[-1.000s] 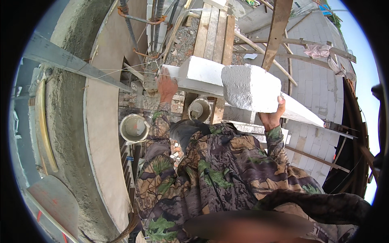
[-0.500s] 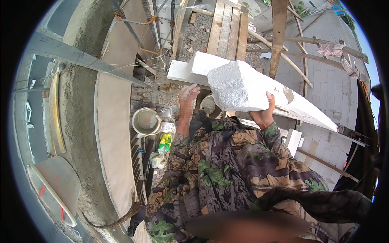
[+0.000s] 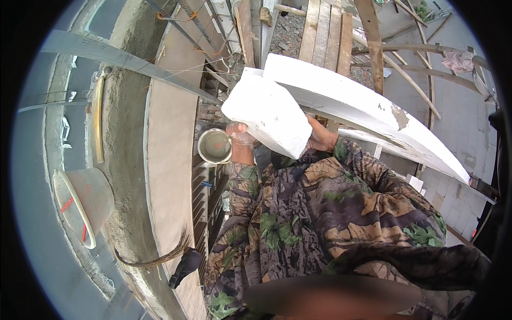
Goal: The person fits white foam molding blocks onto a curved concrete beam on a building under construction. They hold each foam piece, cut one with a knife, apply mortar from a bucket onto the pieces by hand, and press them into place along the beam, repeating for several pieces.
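- Head view: a white, rough-edged masonry block [image 3: 269, 114] is held in front of the person's chest, tilted, its long side sloping down toward the right.
- The left hand [image 3: 241, 136] is at the block's lower left edge, fingers curled and partly closed against it; pale dust coats the skin, and part of the grip is hidden beneath the block.
- The right hand [image 3: 321, 136] is bent around the block's lower right end, partly closed on it, with some fingers out of sight behind it.
- Just beyond the block runs a long white block course [image 3: 346, 88], which the lens bends into an arc; a grey patch and a small dark mark show on it.
- Just beside the left hand is a round bucket [image 3: 203, 158] with grey, wet-looking contents.
- Wooden planks [image 3: 322, 40] lie side by side past the course, near an upright timber [image 3: 370, 42].
- At upper left are steel reinforcing bars [image 3: 194, 24], thin strings and a long grey metal bar [image 3: 133, 66].
- On the left, a rough concrete ledge [image 3: 125, 138] runs beside a beige panel [image 3: 173, 138]; a pale tub [image 3: 88, 194] with red marks lies tipped near it.
- The person wears a camouflage jacket [image 3: 336, 197].
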Motion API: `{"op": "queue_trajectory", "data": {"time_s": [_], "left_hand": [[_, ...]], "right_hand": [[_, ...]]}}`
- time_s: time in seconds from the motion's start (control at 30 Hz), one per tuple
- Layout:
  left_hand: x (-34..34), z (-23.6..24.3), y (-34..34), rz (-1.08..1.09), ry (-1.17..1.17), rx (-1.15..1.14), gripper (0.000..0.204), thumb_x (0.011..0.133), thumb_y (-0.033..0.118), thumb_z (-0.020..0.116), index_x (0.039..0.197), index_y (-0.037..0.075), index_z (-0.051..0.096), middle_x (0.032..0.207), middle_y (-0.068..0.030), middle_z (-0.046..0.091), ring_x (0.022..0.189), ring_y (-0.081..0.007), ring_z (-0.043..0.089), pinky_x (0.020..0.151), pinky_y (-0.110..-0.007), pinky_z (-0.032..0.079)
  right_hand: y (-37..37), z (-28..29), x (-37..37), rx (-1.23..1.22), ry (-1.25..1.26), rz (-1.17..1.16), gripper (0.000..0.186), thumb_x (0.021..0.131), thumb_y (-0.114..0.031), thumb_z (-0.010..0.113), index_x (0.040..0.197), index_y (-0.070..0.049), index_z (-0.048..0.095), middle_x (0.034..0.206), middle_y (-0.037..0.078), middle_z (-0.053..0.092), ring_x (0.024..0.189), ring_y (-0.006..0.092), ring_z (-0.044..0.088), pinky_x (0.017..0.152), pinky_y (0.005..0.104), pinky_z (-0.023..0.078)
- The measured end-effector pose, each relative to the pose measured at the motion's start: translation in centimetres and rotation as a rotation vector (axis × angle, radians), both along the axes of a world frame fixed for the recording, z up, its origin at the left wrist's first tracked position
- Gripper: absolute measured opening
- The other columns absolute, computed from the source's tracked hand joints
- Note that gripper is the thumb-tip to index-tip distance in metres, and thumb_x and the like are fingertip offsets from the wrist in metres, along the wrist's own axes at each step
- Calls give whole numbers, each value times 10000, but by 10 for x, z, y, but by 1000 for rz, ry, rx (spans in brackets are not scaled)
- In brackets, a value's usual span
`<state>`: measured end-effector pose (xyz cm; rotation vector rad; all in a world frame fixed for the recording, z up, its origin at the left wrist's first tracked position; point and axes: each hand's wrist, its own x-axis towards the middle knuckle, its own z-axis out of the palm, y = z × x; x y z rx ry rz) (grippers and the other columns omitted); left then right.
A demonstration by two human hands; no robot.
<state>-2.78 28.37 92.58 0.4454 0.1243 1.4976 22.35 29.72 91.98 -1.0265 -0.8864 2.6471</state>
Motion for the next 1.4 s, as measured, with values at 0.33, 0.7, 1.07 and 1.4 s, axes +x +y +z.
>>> {"op": "queue_trajectory", "data": {"time_s": [0.33,0.7,1.07,1.4], "left_hand": [[18,24,-12,428,80,-589,600,942,354,617,1391,-26,497,1322,-158,603,1222,-313,595,1044,-442,484],[0,0,-82,386,-6,-905,1051,867,763,548,1586,80,201,1553,-220,326,1418,-420,363,1155,-589,298],[-3,6,-115,423,367,-609,1061,850,735,637,1589,104,213,1591,-160,313,1425,-369,385,1113,-552,391],[2,23,-78,661,413,-545,1128,778,317,802,1615,104,77,1467,-194,402,1390,-347,410,1151,-508,352]], "right_hand": [[14,28,-13,891,-238,-206,1094,861,-723,594,1602,-28,188,1626,279,198,1530,431,135,1239,520,145],[9,18,-48,315,-200,-297,928,876,-563,645,1544,-21,296,1470,234,440,1389,360,420,1081,532,401],[-16,4,-42,270,38,-254,781,876,-398,714,1461,-12,371,1400,177,470,1321,279,458,1102,464,370],[-2,41,-34,798,-55,73,1050,803,-442,824,1561,-39,218,1510,170,359,1441,312,317,1207,441,219]]}}
